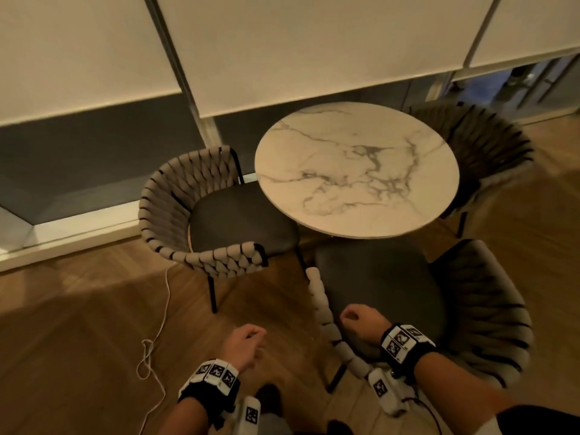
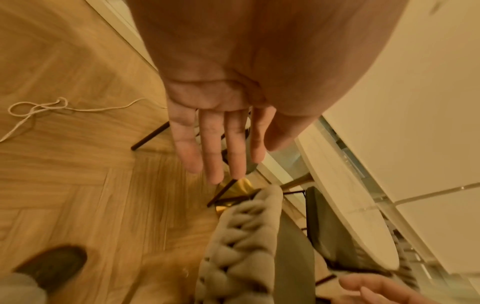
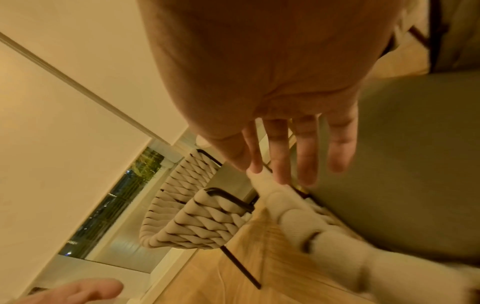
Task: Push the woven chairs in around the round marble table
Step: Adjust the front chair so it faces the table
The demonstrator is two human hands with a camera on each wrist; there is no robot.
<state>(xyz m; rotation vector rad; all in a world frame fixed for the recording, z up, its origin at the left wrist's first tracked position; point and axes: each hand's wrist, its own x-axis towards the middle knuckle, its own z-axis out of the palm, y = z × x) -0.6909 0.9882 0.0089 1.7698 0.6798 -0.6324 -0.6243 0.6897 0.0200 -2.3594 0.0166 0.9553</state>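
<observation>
The round marble table point(image 1: 357, 171) stands in the middle of the head view. Three woven chairs surround it: one at the left point(image 1: 175, 208), one at the far right point(image 1: 489, 146), and the near one point(image 1: 470, 309) right in front of me. The near chair's seat front reaches the table's edge. My right hand point(image 1: 357, 320) hovers over that seat, just right of its pale woven arm point(image 3: 298, 218); the right hand point(image 3: 293, 172) has straight fingers and holds nothing. My left hand point(image 1: 246, 342) hangs over the floor left of that arm, the left hand point(image 2: 215, 164) also empty.
A white cord point(image 1: 157, 334) lies looped on the wooden floor at the left. Blinds and a low window ledge point(image 1: 78, 227) run behind the table. My shoe point(image 2: 52, 265) is on the floor below the left hand. The left chair's thin black legs point(image 1: 213, 293) stand nearby.
</observation>
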